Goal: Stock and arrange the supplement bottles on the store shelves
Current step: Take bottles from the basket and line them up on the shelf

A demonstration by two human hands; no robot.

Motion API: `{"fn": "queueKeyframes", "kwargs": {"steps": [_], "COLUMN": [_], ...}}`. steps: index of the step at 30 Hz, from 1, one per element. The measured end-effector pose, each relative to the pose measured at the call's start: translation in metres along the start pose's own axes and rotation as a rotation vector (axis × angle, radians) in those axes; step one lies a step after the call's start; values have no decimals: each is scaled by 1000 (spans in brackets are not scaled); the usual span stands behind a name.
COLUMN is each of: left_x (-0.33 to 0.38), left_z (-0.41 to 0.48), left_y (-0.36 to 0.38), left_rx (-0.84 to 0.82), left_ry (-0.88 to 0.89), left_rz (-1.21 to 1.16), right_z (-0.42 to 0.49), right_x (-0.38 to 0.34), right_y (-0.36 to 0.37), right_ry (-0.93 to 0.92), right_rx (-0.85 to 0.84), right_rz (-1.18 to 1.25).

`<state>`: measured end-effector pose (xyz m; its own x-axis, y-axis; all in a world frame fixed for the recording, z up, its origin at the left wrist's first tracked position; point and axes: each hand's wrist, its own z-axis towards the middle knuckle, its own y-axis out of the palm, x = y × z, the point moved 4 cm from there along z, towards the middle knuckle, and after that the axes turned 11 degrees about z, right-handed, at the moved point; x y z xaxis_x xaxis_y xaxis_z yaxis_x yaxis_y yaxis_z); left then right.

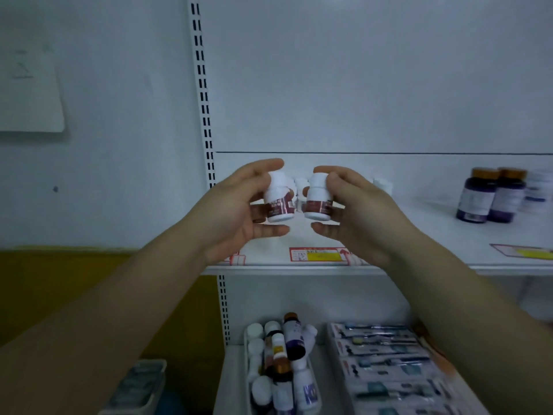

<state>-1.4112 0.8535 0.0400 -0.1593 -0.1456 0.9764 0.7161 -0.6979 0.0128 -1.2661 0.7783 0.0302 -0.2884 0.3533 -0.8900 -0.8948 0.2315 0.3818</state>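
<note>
Two small white bottles are gripped upright, one (279,197) in the left hand (239,211), one (317,199) in the right hand (356,211), probably to be set beside the row (299,187) behind them.

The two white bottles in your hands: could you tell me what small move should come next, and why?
Probably lower both onto the shelf, in front of the row of white bottles behind them. The left hand grips the left bottle and the right hand the right bottle, both held over it.
</note>
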Motion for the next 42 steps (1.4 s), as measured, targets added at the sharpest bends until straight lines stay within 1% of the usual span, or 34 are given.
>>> {"fn": "queueKeyframes", "kwargs": {"steps": [4,8,13,17,21,26,30,32,38,40,42], "left_x": [-1,-15,-45,-75,-122,-187,-230,-248,-293,-309,-326], "left_z": [-21,-46,-81,-110,-130,-129,-112,-97,-47,-33,-23], "left_y": [15,38,58,58,47,13,-21,-35,-59,-61,-63], "left_rx": [47,63,101,146,171,255,293,281,139,123,119], "left_ry": [5,-49,-96,-141,-261,-408,-497,-531,-562,-567,-575], "left_rz": [-47,-100,-72,-8,74,112,160,183,295,342,422], "right_z": [-23,-50,-85,-109,-117,-102,-82,-70,-25,-8,7], "right_x": [-6,-6,6,32,74,128,166,183,232,249,264], "right_y": [-6,-20,-40,-59,-79,-100,-105,-105,-103,-107,-112], "right_ry": [22,60,133,218,334,384,462,497,492,471,444], "right_rx": [-65,-150,-218,-240,-186,-10,79,110,212,207,168], "right_rz": [45,13,-20,-52,-104,-263,-307,-332,-396,-484,-614]}}
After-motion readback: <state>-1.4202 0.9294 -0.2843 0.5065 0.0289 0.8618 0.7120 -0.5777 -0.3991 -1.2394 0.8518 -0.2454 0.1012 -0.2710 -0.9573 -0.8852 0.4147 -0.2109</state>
